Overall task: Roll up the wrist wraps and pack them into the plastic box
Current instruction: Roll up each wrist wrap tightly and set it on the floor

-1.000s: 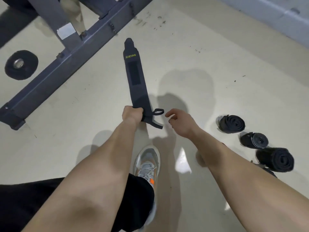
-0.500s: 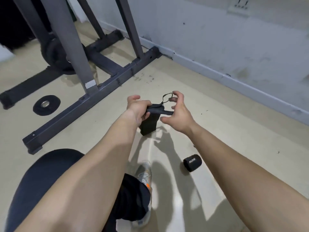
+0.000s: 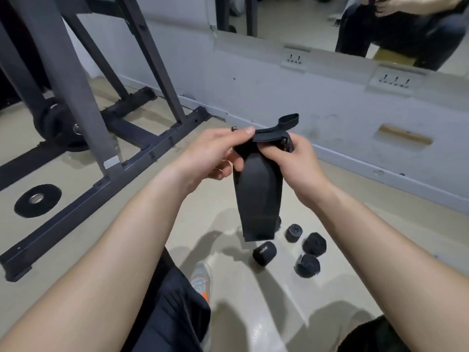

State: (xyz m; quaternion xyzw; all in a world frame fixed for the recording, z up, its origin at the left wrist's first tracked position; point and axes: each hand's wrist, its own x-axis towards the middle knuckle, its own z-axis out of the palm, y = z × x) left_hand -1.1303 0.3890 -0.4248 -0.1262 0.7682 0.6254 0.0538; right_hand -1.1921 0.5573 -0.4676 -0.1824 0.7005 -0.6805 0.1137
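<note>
Both forearms reach forward and meet in front of the chest, wrists bent slightly inward. The left hand [image 3: 215, 151] pinches the top edge of the black wrist wrap [image 3: 256, 194], its thumb lying flat along the upper fold and its fingers curled underneath. The right hand [image 3: 299, 163] grips the same top end from the other side, thumb pressed on the near face and fingers curled round the back of the folded fabric. The wrap is held in the air between the two hands and hangs straight down from them as a flat, smooth band, slightly bowed across its width, with its lower end free above the floor. Its thumb loop [image 3: 288, 120] sticks up and to the right past the hands. On the pale floor below and to the right lie four rolled wraps close together: one with white lettering [image 3: 264, 253] just under the hanging end, a smaller one [image 3: 294, 232] beside it, and two more [image 3: 314, 243] [image 3: 307, 265] further right. A grey rack frame [image 3: 106, 179] and a black weight plate [image 3: 38, 200] stand to the left
</note>
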